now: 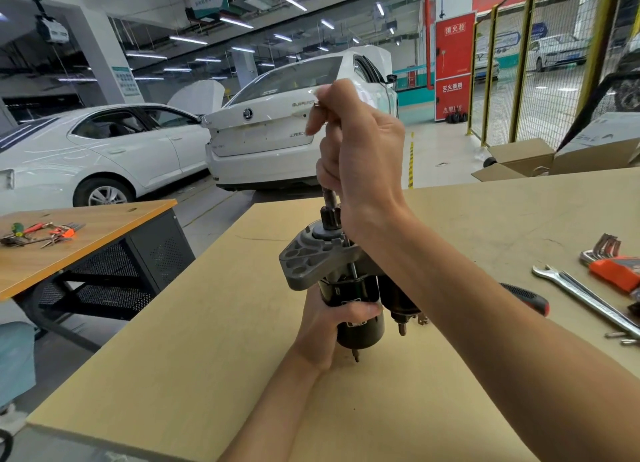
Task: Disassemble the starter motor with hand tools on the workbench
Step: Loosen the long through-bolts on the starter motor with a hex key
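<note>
While the starter motor [341, 285] stands nearly upright on the tan table [173, 340], nose end up and slightly tilted, the left hand [327, 326] wraps its fingers and thumb around the black cylindrical body from the near side. The grey cast mounting flange [304, 262] sits at the top of the body, with the pinion gear [329, 216] and shaft rising above it. The right hand [360, 156] is raised above the motor, its fingers curled around a slim metal tool [330, 195] that runs down toward the flange; what kind of tool it is cannot be told, as the hand hides most of it. The black solenoid [394, 295] lies alongside the motor body, partly behind the right forearm.

To the right on the table lie a combination wrench [585, 295], a set of hex keys in an orange holder [613, 265], and a black-and-red tool handle [530, 297] showing past the forearm. A second table [86, 239] on the left carries a small heap of hand tools [38, 233]. Two white cars [277, 129] are parked beyond, and an open cardboard box [519, 158] rests on the floor to the right.
</note>
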